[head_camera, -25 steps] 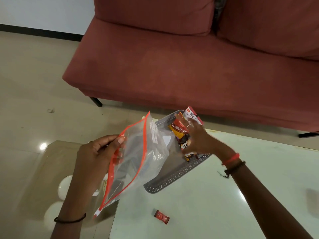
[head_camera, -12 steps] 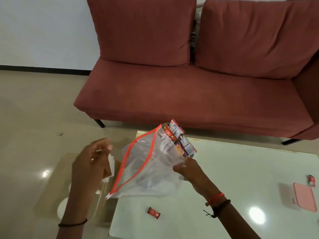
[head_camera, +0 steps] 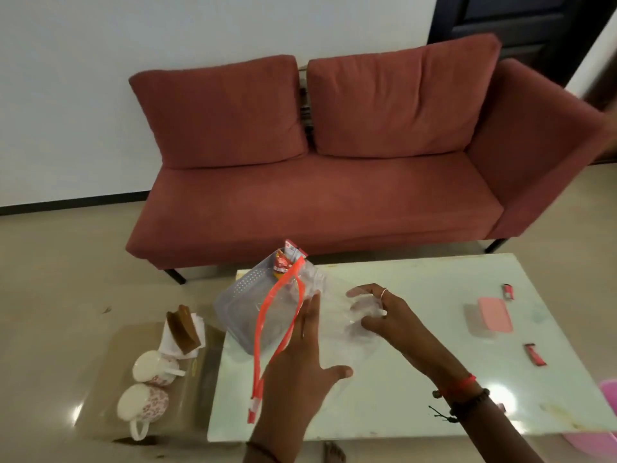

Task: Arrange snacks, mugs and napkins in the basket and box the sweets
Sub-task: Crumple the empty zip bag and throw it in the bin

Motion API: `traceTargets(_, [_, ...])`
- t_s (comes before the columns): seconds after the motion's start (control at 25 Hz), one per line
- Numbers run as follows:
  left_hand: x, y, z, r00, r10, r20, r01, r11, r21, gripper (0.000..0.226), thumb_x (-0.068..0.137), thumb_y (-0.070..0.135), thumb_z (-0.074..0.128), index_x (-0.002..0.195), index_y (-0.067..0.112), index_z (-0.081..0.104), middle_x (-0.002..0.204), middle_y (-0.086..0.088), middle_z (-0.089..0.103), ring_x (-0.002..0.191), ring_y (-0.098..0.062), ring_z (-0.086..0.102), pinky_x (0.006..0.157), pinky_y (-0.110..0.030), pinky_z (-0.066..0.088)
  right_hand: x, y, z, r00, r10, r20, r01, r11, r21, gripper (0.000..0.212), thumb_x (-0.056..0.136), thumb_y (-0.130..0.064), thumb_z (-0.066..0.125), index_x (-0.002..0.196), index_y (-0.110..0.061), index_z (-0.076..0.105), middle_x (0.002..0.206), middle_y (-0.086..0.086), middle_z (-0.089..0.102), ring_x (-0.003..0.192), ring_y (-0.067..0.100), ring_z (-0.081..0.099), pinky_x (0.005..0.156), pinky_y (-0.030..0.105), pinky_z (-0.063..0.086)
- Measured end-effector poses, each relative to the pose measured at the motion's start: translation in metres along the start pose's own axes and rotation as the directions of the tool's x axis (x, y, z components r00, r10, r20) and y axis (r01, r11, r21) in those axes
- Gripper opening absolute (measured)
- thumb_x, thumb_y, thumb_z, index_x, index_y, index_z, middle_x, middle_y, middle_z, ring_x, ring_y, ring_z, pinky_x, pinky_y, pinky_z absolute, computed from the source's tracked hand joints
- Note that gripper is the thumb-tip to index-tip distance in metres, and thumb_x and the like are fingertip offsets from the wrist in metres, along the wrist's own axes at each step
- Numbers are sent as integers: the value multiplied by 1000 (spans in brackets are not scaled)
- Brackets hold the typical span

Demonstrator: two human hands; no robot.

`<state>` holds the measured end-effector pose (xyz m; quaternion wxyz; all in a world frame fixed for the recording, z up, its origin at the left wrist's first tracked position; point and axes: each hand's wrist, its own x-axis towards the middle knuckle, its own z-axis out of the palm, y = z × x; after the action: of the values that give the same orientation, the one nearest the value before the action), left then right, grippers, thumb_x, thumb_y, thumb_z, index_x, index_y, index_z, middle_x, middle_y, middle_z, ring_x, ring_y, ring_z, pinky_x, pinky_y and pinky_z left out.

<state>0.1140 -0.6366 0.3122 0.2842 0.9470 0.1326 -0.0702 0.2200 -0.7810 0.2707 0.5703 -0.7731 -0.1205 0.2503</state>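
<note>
While setting the zip bag [head_camera: 335, 336] down, press it flat with left hand [head_camera: 300, 362], fingers straight and released; right hand [head_camera: 384, 315] loosely curved on crinkly clear plastic, grasp unclear. Just beyond, far left on glossy table [head_camera: 400, 396]: perforated grey basket [head_camera: 243, 285], shiny snack packets [head_camera: 283, 262] upright inside.

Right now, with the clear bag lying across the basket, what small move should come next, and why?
Probably slide the clear bag off the basket and lay it aside. It looks empty, yet it covers part of the basket, where snack packets already stand. The left hand lies flat on it and the right hand touches it; the mugs and napkins wait outside.
</note>
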Motion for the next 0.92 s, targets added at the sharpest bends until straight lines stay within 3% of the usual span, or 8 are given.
traceTargets(0.12, [-15, 20, 32, 990, 23, 139, -10, 996, -88, 115, 67, 50, 75, 144, 40, -10, 151, 14, 34, 133, -13, 43, 99, -25, 39, -56, 4, -39, 995, -18, 94, 2, 986, 167, 44, 72, 3, 53, 107, -22, 64, 99, 4, 71, 93, 18, 67, 78, 29, 59])
traceTargets(0.24, [-33, 51, 64, 987, 4, 160, 22, 986, -162, 102, 68, 48, 74, 145, 35, 8, 123, 3, 64, 111, -20, 62, 86, -31, 47, -106, 18, -66, 995, 1, 95, -33, 939, 342, 52, 80, 12, 51, 120, -22, 56, 102, 10, 67, 92, 22, 67, 77, 33, 58])
traceTargets(0.4, [-49, 102, 96, 972, -26, 234, 134, 876, -462, 77, 73, 31, 76, 136, 26, 31, 79, 6, 65, 79, -13, 64, 67, -20, 50, -158, 47, -99, 931, -105, -350, 67, 991, -118, 29, 79, -3, 69, 96, -25, 62, 107, 1, 60, 97, 20, 65, 79, 29, 56])
traceTargets(0.52, [-55, 139, 120, 961, -29, 275, 204, 746, -634, 61, 81, 11, 69, 133, 16, 38, 93, -6, 67, 77, -9, 61, 56, -12, 49, -198, 72, -124, 930, -48, -365, 41, 999, -27, 13, 85, -27, 67, 97, -30, 70, 108, -15, 68, 104, 6, 64, 87, 25, 53])
traceTargets(0.6, [-51, 163, 137, 949, -18, 314, 232, 713, -662, 48, 88, 8, 57, 132, 14, 40, 115, -11, 60, 86, -12, 57, 60, -15, 48, -224, 85, -140, 970, -1, -243, 13, 999, 48, 33, 77, -46, 68, 109, -49, 60, 110, -35, 64, 107, -16, 56, 84, 2, 44])
traceTargets(0.68, [-44, 189, 157, 917, -17, 400, 314, 651, -691, 44, 86, 14, 60, 127, 19, 45, 114, -5, 61, 90, -12, 59, 63, -21, 47, -240, 98, -159, 977, 53, -205, -42, 997, 58, 51, 68, -48, 74, 111, -59, 49, 112, -47, 54, 109, -24, 49, 80, -6, 39])
traceTargets(0.8, [-26, 236, 204, 881, -32, 472, 392, 608, -690, 55, 72, 23, 77, 120, 26, 50, 109, -9, 66, 90, -20, 67, 61, -26, 55, -248, 134, -201, 947, 86, -310, -64, 995, 81, 53, 78, -27, 75, 121, -42, 49, 115, -25, 63, 107, -6, 60, 85, 10, 49])
traceTargets(0.92, [-3, 289, 267, 860, 3, 510, 385, 653, -652, 76, 66, 25, 82, 128, 29, 38, 115, -15, 63, 96, -26, 67, 78, -35, 59, -250, 180, -261, 852, 198, -484, -203, 978, 43, 51, 84, -16, 66, 128, -12, 42, 98, 1, 68, 88, 17, 67, 80, 33, 55])
